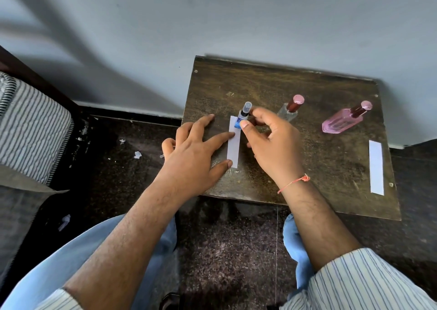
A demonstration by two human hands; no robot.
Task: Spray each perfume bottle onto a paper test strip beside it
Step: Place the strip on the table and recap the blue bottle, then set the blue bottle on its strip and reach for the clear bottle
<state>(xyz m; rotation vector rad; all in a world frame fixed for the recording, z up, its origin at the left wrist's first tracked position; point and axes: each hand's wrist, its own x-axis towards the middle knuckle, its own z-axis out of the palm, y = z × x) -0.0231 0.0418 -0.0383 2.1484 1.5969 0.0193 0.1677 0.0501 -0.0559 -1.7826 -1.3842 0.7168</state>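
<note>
Bench [272,186]: dark wood, worn. Blue perfume bottle [241,116], clear cap, upright at its 10 o'clock; right hand [272,141] pinches it between thumb and curled fingers. Paper strip [233,144] just at the bottle's 7 o'clock, pressed flat by left hand [196,153], fingers straight and spread. Clear bottle [289,111] and pink bottle [343,121] toward 1 o'clock; second strip [376,167] at 3 o'clock.

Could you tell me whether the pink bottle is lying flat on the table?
No, the pink bottle stands upright on the table, cap on.
</note>
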